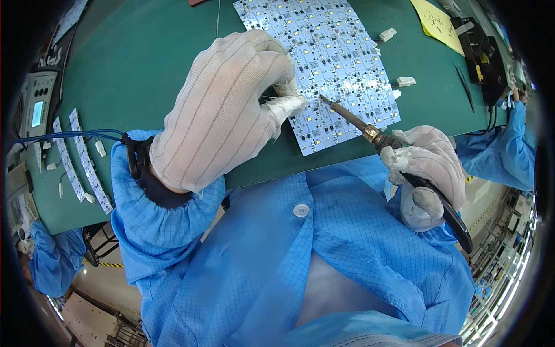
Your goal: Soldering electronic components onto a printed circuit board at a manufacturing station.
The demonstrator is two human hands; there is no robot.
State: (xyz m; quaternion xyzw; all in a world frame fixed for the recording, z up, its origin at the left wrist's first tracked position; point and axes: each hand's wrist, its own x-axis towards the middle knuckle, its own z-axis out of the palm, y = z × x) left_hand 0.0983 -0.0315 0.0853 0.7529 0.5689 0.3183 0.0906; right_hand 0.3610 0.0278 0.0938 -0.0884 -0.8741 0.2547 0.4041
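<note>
Around one o'clock, a flat, pale blue-white circuit panel (341, 66), gridded with tiny square yellowish chips, lies on a smooth green mat (139, 58). At eleven, the left hand (225, 107), in a ribbed knit glove with thin grey stripes, curls its fingers in, index finger and thumb nearly meeting in a pinch on a fine, thread-like wire (269, 97) over the panel. At three, the right hand (430, 173), also in knit, wraps closed around a soldering iron (373, 134), its curved black handle glossy, its browned metal barrel tapering toward ten; whether the tip touches the panel, I cannot tell. Slim, pointed dark tweezers (464, 87) lie at two, narrow chip-dotted strips (89, 163) at nine.
</note>
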